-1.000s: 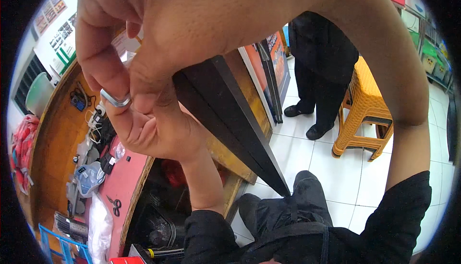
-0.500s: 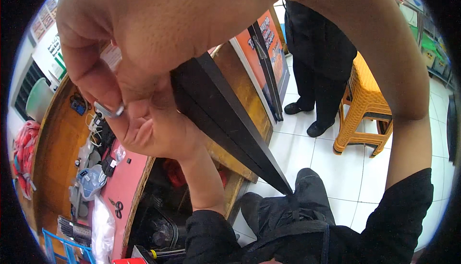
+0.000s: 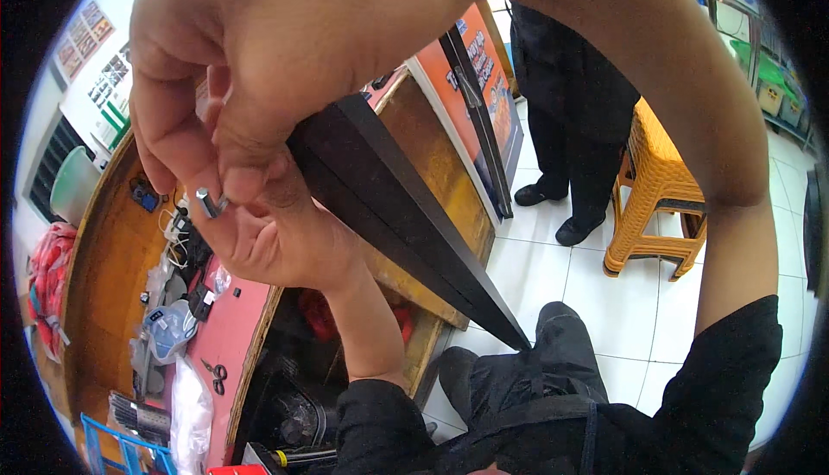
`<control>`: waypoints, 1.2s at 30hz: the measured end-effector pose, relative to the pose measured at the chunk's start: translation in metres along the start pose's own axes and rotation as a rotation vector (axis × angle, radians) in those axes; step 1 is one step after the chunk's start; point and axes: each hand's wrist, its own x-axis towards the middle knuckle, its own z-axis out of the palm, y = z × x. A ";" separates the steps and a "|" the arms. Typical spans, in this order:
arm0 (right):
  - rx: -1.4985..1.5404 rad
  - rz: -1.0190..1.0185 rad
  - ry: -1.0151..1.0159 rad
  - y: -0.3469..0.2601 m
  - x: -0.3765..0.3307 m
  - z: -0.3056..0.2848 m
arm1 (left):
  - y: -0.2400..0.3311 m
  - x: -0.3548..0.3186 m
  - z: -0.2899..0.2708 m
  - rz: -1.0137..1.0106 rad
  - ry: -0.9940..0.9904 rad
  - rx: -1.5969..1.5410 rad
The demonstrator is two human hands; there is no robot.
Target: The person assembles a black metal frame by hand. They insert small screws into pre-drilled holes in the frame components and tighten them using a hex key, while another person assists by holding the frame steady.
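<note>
Head view, steeply down, close

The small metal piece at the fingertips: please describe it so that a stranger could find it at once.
Start from the long black triangular bar running up from the lap. At its upper end the right hand meets the left hand. Between their fingertips sits a short silvery cylinder, the only shiny thing there.

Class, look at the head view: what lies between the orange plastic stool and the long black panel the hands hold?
A standing person's dark-trousered legs and black shoes on white floor tiles, left of the orange stool and right of the black panel.
</note>
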 end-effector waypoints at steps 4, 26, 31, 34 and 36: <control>0.009 0.112 0.015 -0.006 0.002 -0.001 | 0.002 0.002 0.000 0.017 -0.078 -0.083; -0.094 -0.358 0.070 0.023 0.009 0.008 | 0.025 -0.010 -0.018 -0.065 -0.070 -0.134; 0.009 -0.373 0.092 0.038 0.012 0.010 | 0.025 -0.010 -0.022 -0.108 -0.159 -0.078; -0.019 -0.416 0.067 0.045 0.017 0.006 | 0.026 -0.012 -0.022 -0.066 -0.191 0.129; -0.014 -0.441 0.027 0.049 0.021 0.004 | 0.026 -0.012 -0.022 -0.028 -0.214 0.153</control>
